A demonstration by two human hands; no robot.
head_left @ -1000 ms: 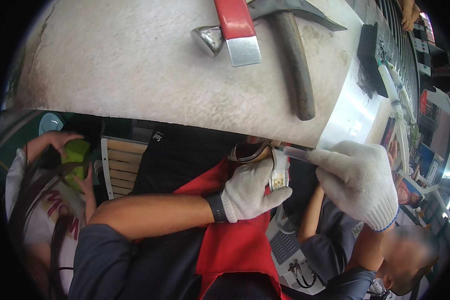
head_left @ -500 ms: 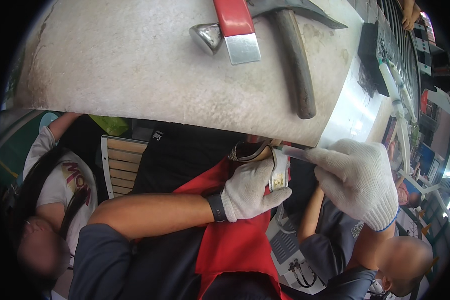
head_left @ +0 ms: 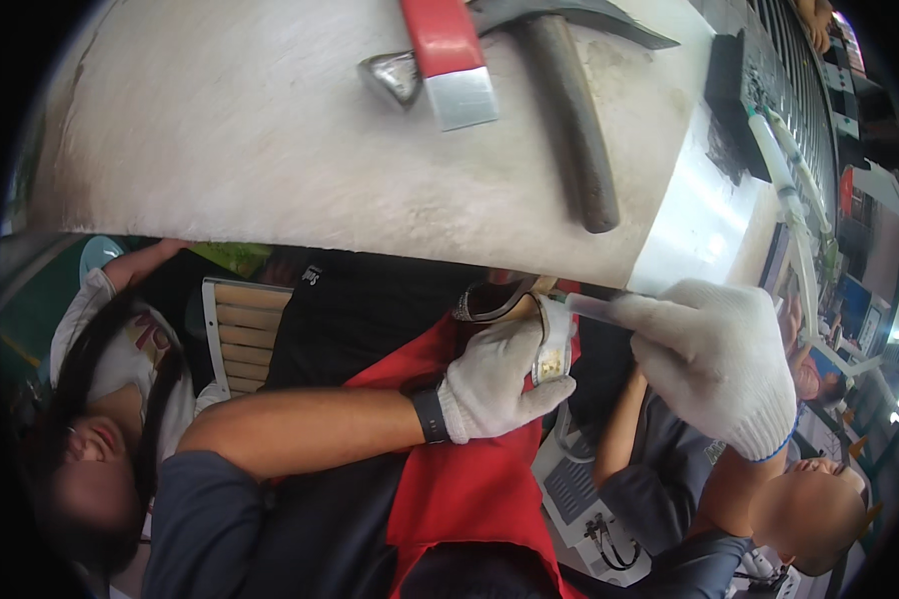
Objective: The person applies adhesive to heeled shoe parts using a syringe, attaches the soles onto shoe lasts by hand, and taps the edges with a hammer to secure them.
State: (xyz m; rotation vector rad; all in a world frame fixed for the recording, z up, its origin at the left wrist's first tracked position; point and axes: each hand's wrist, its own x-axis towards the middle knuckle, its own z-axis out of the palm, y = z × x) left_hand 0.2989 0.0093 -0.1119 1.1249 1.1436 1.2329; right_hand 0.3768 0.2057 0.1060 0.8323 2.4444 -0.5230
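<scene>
Both gloved hands sit where they sat a second ago, at the middle right of the frame just under the edge of the pale worn table (head_left: 220,150). The left hand (head_left: 494,384), in a white knit glove with a dark band at the wrist, has its fingers curled shut around a small pale, yellowish strap-like piece (head_left: 551,344), which stands upright between thumb and fingers; above it a dark curved frame-like part (head_left: 489,299) shows just under the table edge, and whether it is joined to the piece cannot be told. The right hand (head_left: 714,364), also in a white glove, is closed in a fist-like pinch on a thin pale rod-like tool (head_left: 594,304) whose tip points left and meets the top of the held piece. Neither grip has changed across the three moments, and the tool's tip has stayed at the same spot. What has changed lies at the lower left: a second ago a person in a white shirt (head_left: 120,349) sat higher with a green thing by the arm; now that person's dark hair fills the lower left corner, an arm is raised toward the table, and the green thing is out of sight. On the table in the upper middle, the hammer with a dark handle (head_left: 569,120) and the red-handled scraper (head_left: 449,55) lie unmoved.
</scene>
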